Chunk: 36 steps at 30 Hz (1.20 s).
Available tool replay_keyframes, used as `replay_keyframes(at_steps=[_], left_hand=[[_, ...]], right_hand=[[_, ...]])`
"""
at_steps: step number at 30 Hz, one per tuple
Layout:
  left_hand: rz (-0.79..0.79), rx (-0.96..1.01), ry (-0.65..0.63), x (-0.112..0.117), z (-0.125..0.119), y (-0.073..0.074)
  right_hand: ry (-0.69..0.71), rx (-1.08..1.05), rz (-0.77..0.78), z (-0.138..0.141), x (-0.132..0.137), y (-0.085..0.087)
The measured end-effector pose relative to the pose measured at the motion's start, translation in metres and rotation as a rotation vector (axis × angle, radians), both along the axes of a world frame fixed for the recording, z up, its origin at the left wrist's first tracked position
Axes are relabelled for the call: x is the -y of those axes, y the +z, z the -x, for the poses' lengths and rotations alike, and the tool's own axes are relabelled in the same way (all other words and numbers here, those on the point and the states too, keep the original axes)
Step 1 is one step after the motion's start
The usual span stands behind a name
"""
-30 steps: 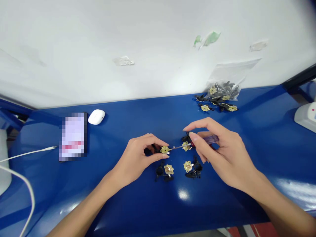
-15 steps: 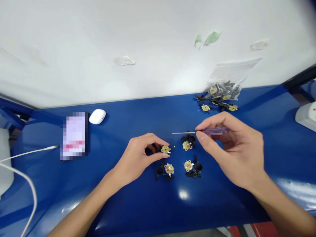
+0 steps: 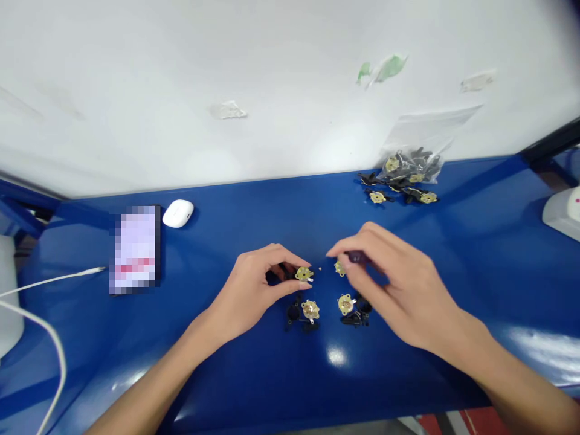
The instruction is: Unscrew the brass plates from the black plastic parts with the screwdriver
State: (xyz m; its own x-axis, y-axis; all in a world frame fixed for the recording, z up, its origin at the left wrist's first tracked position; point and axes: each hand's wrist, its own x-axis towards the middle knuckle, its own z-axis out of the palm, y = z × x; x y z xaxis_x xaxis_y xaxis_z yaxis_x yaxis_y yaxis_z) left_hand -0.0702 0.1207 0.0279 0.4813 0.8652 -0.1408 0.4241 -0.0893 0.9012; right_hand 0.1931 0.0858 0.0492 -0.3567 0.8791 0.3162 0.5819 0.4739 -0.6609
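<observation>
My left hand [image 3: 254, 290] pinches a small black part with a brass disc [image 3: 303, 273] against the blue table [image 3: 254, 217]. My right hand [image 3: 394, 293] is lowered beside it, fingers curled around a purple-handled screwdriver [image 3: 357, 258]; only a bit of the handle shows. Its fingertips hover near a tiny screw [image 3: 319, 269] lying between the hands. Three similar brass-and-black parts lie close by: one [image 3: 339, 267] under my right fingertips, one [image 3: 310, 311] below my left hand and one [image 3: 345, 304] beside it.
A clear bag of several more parts [image 3: 410, 172] leans on the white wall at the back right. A phone [image 3: 135, 249], a white earbud case [image 3: 177, 213] and a white cable [image 3: 45, 284] lie at the left. A white device [image 3: 564, 211] sits at the right edge.
My right hand lifted the screwdriver tip off the held part, then came down to the left near the tiny screw, now hiding the shaft. The left hand has stayed still.
</observation>
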Motion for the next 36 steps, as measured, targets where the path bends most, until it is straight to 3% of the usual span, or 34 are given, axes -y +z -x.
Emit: replay_keyframes(at_steps=[4, 12, 21, 36], left_hand=[[0.004, -0.006, 0.0, 0.001, 0.0, 0.001], [0.009, -0.009, -0.009, 0.0, 0.001, 0.0], [0.006, -0.013, -0.016, 0.001, 0.0, 0.001], [-0.011, -0.027, -0.02, 0.0, 0.0, 0.0]], right_hand=[[0.081, 0.184, -0.02, 0.008, -0.001, -0.012], [0.126, 0.254, -0.045, 0.012, -0.003, -0.026], [0.13, 0.248, -0.005, 0.014, -0.001, -0.025], [-0.014, 0.097, 0.09, 0.005, -0.002, -0.013]])
